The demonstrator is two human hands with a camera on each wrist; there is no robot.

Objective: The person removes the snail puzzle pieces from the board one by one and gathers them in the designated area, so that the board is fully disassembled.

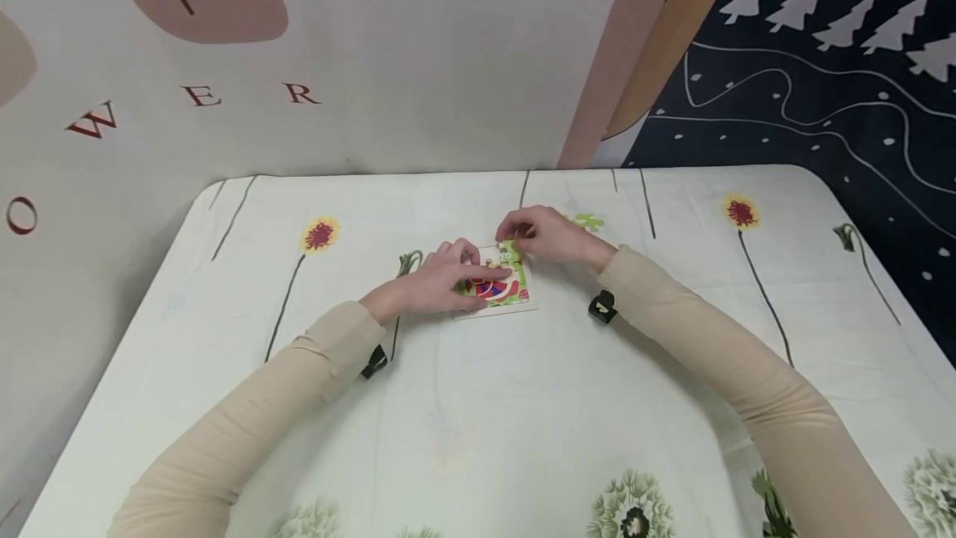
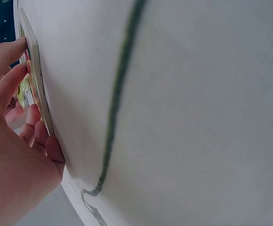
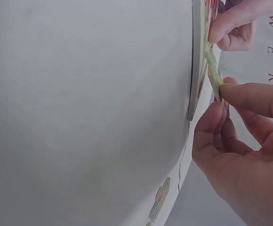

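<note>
A small jigsaw puzzle (image 1: 502, 294) in a flat tray (image 1: 508, 310) lies on the table in the head view, with red, blue and green printing. My left hand (image 1: 441, 279) rests on its left side, index finger stretched across the picture. In the left wrist view, fingertips touch the printed face and the tray edge (image 2: 44, 101). At the puzzle's top right corner, my right hand (image 1: 548, 235) pinches a green puzzle piece (image 3: 214, 77) between thumb and fingers. The right wrist view shows that piece tilted above the tray, its far end close to the left fingertips.
Loose green puzzle pieces (image 1: 588, 222) lie behind the right wrist; more pieces (image 3: 160, 200) appear low in the right wrist view. A white flower-print cloth (image 1: 478, 405) covers the table. Behind stands a printed wall hanging (image 1: 448, 56). Each wrist wears a black strap (image 1: 602, 306).
</note>
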